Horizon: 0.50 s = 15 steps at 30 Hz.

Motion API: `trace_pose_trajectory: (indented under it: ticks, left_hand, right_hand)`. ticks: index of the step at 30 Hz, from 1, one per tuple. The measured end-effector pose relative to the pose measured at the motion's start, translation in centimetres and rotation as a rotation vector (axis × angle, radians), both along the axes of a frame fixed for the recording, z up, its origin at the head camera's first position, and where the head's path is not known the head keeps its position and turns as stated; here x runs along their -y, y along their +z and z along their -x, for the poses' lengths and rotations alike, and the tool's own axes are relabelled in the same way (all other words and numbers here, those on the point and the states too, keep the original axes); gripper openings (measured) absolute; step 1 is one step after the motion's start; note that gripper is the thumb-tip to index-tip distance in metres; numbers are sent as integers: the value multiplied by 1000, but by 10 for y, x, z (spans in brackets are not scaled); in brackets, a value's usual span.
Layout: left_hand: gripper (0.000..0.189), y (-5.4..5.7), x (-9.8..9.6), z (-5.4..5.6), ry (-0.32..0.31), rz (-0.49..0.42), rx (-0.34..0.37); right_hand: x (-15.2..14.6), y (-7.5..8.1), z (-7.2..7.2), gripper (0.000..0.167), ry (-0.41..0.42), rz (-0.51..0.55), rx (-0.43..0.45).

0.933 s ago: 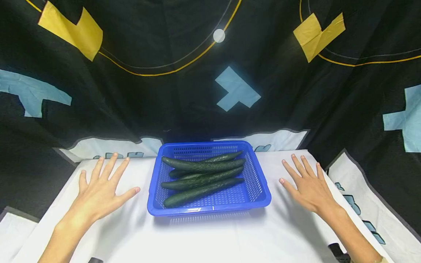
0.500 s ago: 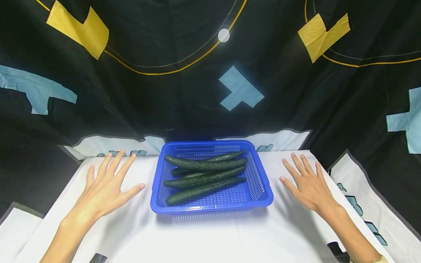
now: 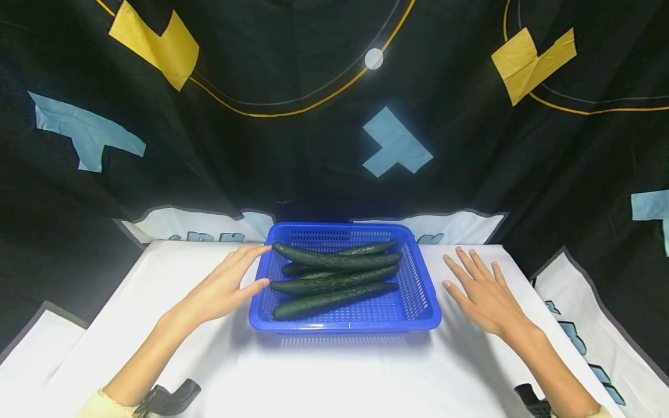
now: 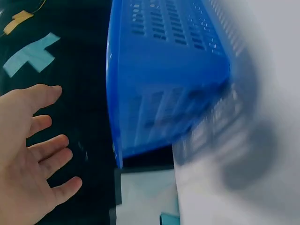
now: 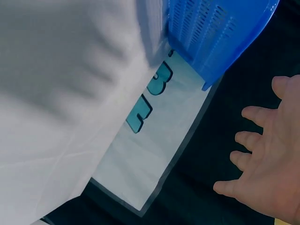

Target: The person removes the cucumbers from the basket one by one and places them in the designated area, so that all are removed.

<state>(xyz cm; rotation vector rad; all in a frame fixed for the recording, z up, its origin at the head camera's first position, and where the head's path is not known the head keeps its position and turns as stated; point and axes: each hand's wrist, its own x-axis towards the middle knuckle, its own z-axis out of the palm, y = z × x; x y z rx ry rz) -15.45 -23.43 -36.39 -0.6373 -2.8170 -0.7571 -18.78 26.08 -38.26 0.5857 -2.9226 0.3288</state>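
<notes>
With fingers parted from the thumb, your left hand (image 3: 225,285) is nearer to the cucumbers (image 3: 334,283), which stretch lengthwise rightward from its fingertips, than your spread-fingered right hand (image 3: 486,301).

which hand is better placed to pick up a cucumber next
Probably the left hand. In the head view it hovers at the left rim of the blue basket, near the cucumbers; the right hand is farther off, with a gap to the basket.
</notes>
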Motion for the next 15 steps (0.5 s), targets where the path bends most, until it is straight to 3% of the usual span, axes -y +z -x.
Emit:
trace_pose_trajectory:
  ticks: [7, 15]
  left_hand:
    - [62, 5, -31, 16, -125, -87, 85]
    - [57, 9, -65, 35, -232, -101, 145]
  right_hand:
    - [12, -5, 6, 63, 15, 6, 24]
    - [21, -18, 14, 65, 24, 6, 51]
